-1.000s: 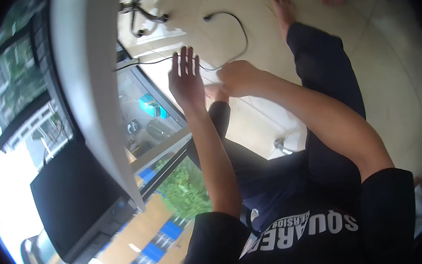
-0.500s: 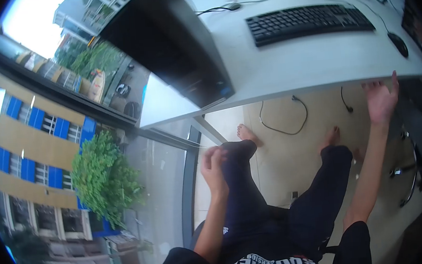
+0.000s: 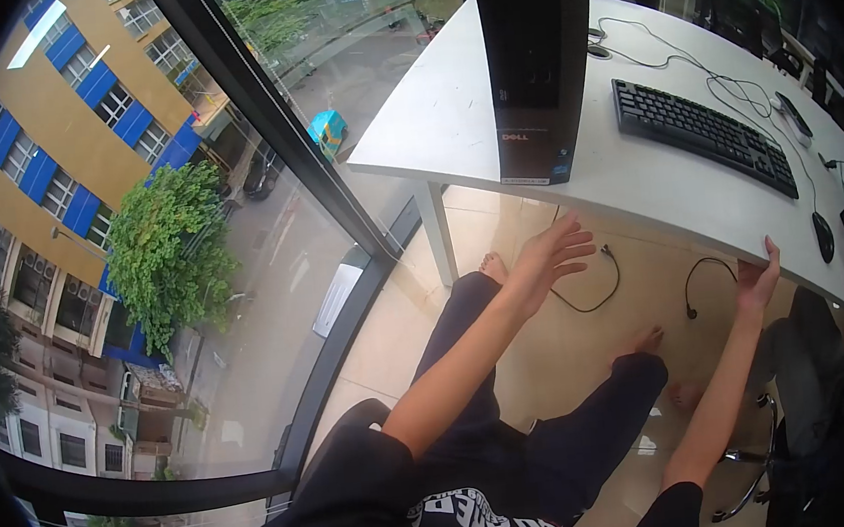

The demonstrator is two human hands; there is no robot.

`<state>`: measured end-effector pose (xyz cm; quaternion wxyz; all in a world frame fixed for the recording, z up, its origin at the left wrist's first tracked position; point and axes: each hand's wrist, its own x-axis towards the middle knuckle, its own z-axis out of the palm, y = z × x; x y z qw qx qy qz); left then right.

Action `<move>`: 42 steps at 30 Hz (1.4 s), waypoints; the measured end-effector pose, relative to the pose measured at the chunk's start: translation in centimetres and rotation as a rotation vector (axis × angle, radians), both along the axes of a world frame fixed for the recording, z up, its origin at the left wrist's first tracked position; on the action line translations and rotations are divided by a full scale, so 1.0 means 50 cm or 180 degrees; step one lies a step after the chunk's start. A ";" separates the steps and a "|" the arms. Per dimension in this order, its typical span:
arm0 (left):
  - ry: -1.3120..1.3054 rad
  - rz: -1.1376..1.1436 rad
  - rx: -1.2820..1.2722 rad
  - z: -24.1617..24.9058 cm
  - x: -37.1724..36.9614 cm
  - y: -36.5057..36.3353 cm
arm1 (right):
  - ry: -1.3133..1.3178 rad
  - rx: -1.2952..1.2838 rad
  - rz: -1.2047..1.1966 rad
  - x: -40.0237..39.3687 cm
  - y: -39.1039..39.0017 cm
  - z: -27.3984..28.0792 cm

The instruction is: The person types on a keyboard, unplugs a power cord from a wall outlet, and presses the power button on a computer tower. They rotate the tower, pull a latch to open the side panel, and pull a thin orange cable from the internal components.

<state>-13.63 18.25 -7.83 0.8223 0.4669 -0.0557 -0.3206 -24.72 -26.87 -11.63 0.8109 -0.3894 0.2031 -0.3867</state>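
In the head view my left hand [image 3: 549, 258] is in the air just in front of the white table [image 3: 430, 127], fingers spread and nothing in them. Above it on the table stands a black Dell computer tower [image 3: 534, 73], upright near the front edge. My right hand [image 3: 759, 276] is closed on the table's front edge, thumb up over the rim and the other fingers underneath, partly hidden. Behind that hand lie a black keyboard [image 3: 702, 134] and a black mouse [image 3: 823, 236].
Thin cables [image 3: 717, 77] run over the tabletop behind the keyboard. Black cords [image 3: 605, 288] lie on the tiled floor under the table. A person in dark trousers [image 3: 802, 361] sits at the right. A large window [image 3: 243, 279] borders the left side.
My left hand has risen from above my knee toward the table front, its fingers spreading. My right hand now grips the table edge. The view has turned, bringing the tower's front into sight.
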 end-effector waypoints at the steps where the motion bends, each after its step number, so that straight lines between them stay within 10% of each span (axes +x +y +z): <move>1: 0.0059 -0.0072 -0.0082 0.002 0.006 -0.026 | -0.0040 0.0009 -0.0113 0.003 0.018 0.006; 23: -0.0233 0.1117 0.0323 0.024 0.004 -0.129 | 0.0084 0.0240 -0.0267 -0.028 0.119 0.059; 29: -0.0526 0.1286 0.0610 0.019 0.001 -0.142 | 0.0786 0.0257 0.0963 -0.083 0.120 0.112; 32: -0.0605 0.0716 0.0918 0.031 0.008 -0.113 | 0.1604 -0.0276 0.2945 -0.117 0.085 0.172; 37: -0.1819 -0.0608 0.2358 0.193 -0.010 -0.062 | 0.1103 -0.3067 0.2651 -0.044 0.089 0.373; 42: -0.3187 0.2264 0.0833 0.189 -0.037 -0.003 | 0.1197 -0.6366 0.0724 0.195 0.086 0.399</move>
